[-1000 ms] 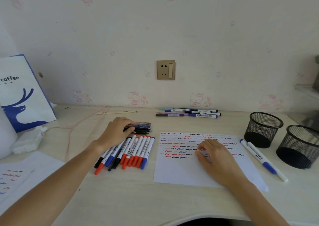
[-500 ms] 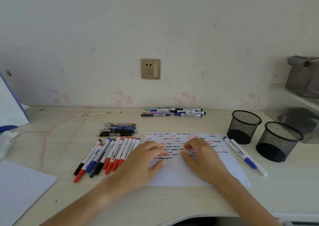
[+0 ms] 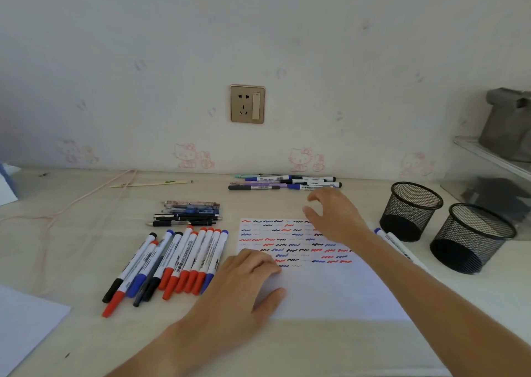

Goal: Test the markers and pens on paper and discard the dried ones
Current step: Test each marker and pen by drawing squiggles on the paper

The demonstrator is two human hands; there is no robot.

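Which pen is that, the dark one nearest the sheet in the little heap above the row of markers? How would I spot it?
Start at the wall socket and drop to the desk, where a small stack of pens lies above the fanned row of markers, left of the scribbled paper. The black pen is the stack's nearest, darker than the blue and brownish pens behind it.

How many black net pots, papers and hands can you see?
Black mesh pots: 2
Sheets of paper: 2
Hands, left hand and right hand: 2
Total: 6
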